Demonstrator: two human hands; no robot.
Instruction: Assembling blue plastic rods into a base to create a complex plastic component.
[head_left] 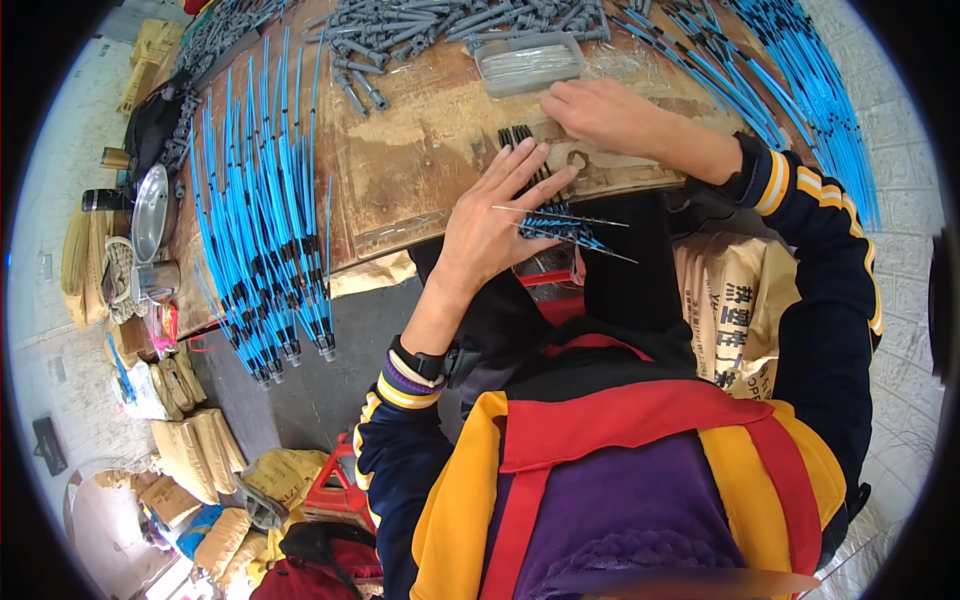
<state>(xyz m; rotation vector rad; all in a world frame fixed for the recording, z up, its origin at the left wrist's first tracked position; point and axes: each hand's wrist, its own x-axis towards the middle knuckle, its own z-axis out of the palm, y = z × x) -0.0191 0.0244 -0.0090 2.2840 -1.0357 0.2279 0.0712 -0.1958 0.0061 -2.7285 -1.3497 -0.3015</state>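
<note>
L hand (505, 212) laid over blk/blue rods (552, 224) at counter (420, 160) nr edge, fingers spread, not closed round them; thin metal wires (592, 220) stick out to its R; R hand (603, 115) curled nr plastic tub (528, 89) of wires, can't tell what it has; blue fan of rods (265, 210) far L.

On the wooden table (410, 165), a hand could pass over the bare boards between the blue rods on the left (250, 210) and the left hand (490, 210), with the grey fittings (420, 28) and the plastic tray (530, 90) blocking the far side. The right hand (600, 108) and forearm (690, 140) bar the right, while thin metal pins (600, 220) jut out by the near edge
</note>
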